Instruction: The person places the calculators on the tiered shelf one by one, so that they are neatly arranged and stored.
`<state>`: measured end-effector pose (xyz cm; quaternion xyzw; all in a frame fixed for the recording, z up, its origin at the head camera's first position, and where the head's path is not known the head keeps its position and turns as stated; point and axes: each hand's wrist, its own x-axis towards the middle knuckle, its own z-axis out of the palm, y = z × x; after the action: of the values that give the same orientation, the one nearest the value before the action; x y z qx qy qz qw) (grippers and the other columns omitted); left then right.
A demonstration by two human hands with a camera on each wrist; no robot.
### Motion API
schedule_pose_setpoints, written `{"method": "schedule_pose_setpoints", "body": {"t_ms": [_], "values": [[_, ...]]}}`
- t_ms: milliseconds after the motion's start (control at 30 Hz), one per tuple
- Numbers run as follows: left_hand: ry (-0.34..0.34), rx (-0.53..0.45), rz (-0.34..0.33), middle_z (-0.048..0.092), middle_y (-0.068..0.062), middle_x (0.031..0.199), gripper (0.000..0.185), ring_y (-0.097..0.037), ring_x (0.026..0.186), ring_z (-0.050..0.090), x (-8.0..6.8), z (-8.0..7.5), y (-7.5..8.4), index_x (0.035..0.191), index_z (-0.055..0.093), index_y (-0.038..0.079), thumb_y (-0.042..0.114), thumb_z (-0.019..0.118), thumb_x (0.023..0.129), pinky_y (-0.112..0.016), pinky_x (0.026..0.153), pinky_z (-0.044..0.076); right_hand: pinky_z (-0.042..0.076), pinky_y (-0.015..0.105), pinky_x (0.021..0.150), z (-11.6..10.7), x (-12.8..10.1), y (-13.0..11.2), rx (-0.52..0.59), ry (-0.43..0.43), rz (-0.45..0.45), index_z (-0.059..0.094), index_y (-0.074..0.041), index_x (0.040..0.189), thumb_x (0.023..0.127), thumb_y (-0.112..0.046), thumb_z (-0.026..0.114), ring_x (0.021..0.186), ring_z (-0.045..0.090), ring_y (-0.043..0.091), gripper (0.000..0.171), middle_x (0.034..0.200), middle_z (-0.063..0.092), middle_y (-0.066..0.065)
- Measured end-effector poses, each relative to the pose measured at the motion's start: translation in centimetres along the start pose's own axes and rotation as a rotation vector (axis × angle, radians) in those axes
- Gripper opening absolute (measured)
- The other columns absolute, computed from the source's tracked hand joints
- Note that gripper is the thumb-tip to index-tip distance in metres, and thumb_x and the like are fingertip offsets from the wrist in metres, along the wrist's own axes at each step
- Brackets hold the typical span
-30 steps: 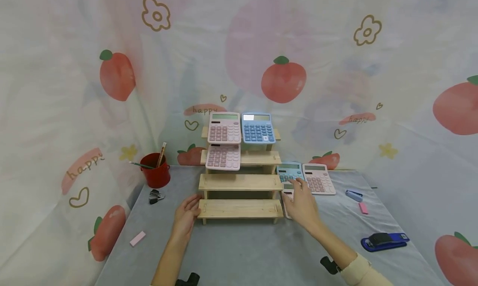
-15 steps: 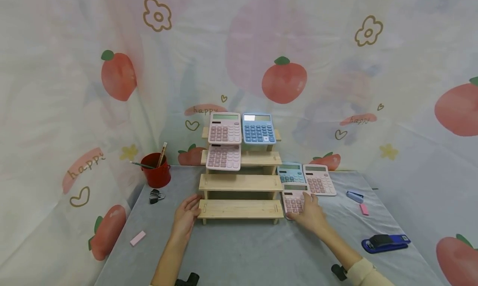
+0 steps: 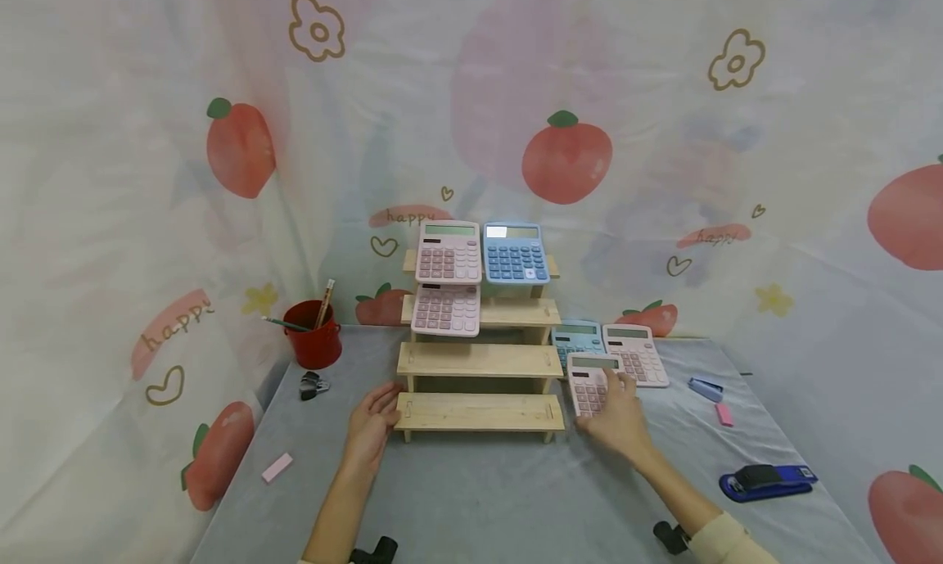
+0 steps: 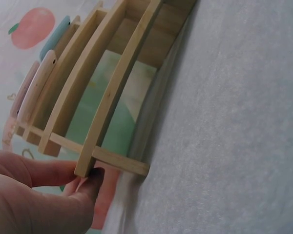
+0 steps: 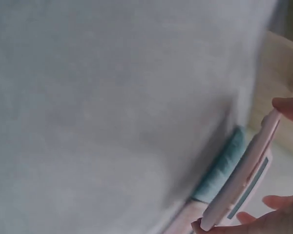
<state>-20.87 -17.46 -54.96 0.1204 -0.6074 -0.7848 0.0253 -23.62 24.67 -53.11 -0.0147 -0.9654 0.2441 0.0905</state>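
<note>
A wooden stepped rack (image 3: 479,359) stands on the grey table. It holds a pink calculator (image 3: 448,252) and a blue one (image 3: 513,252) on top, and another pink one (image 3: 445,310) a step lower. My left hand (image 3: 385,410) grips the left end of the lowest step; in the left wrist view the thumb (image 4: 85,187) presses under that step of the rack (image 4: 107,97). My right hand (image 3: 615,396) holds a pink calculator (image 3: 589,380) tilted up beside the rack's right end. The right wrist view shows this calculator (image 5: 244,170) edge-on, pinched by fingertips (image 5: 288,108).
A blue calculator (image 3: 575,336) and a pink calculator (image 3: 639,353) lie behind my right hand. A red pencil cup (image 3: 317,345), a binder clip (image 3: 311,385) and a pink eraser (image 3: 277,467) sit at left. Right of them are a blue stapler (image 3: 766,480), a small blue stapler (image 3: 706,389) and another eraser (image 3: 725,414).
My right hand took hold of the front pink calculator and raised it off the table, tilting it up. The left hand stayed at the rack's end.
</note>
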Motion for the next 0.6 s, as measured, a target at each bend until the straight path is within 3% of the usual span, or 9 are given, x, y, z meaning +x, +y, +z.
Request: {"method": "schedule_pose_setpoints", "body": {"t_ms": [267,433,600], "values": [[-0.013,0.004,0.0,0.045,-0.03,0.156,0.061,-0.04,0.147,0.041,-0.1,0.2,0.1,0.152,0.041,-0.008,-0.018,0.051,0.093,-0.023,0.093,0.049,0.047,0.068,0.088,-5.8,-0.6,-2.5,0.025,0.149,-0.057,0.031,0.001,0.157,0.07,-0.03,0.091,0.11,0.056,0.056,0.111,0.149,0.032,0.036],[-0.018,-0.001,0.002,0.044,-0.031,0.156,0.06,-0.04,0.148,0.04,-0.2,0.2,0.3,0.152,0.041,-0.009,-0.018,0.05,0.093,-0.018,0.087,0.048,0.048,0.063,0.088,-8.8,-0.8,-5.7,0.05,0.139,-0.129,0.033,-0.005,0.159,0.073,-0.032,0.091,0.112,0.055,0.049,0.107,0.152,0.034,0.029],[-0.007,0.007,-0.009,0.044,-0.029,0.156,0.06,-0.039,0.148,0.04,-0.2,0.1,0.2,0.152,0.041,-0.008,-0.017,0.05,0.094,-0.02,0.089,0.049,0.048,0.063,0.089,-10.1,-0.7,-9.5,0.085,0.08,-0.186,0.033,-0.011,0.16,0.073,-0.031,0.091,0.117,0.054,0.048,0.106,0.153,0.035,0.026]]}}
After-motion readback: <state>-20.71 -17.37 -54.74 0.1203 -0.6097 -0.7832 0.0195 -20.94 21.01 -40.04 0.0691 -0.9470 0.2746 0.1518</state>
